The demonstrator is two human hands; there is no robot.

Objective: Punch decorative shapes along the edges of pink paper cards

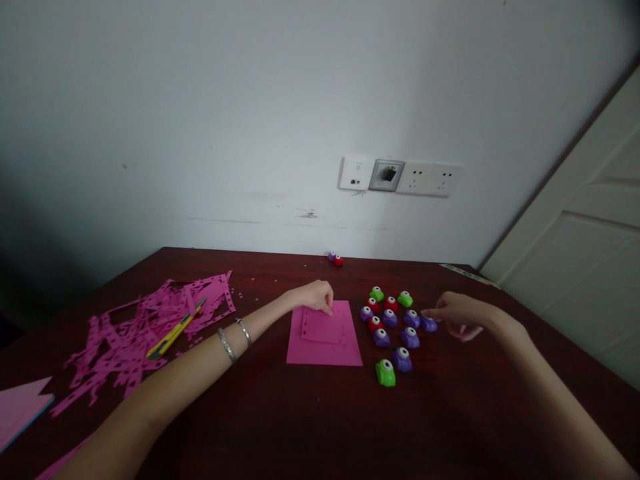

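Left hand: fingers curled, pressing far edge of pink paper sheet, flat on dark tabletop. Right hand: fingers loosely spread, apparently touching purple punch at edge of punch cluster. Left: pink scraps, yellow knife.

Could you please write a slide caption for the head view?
Left hand rests on pink paper; right hand touches a purple punch among small craft punches.
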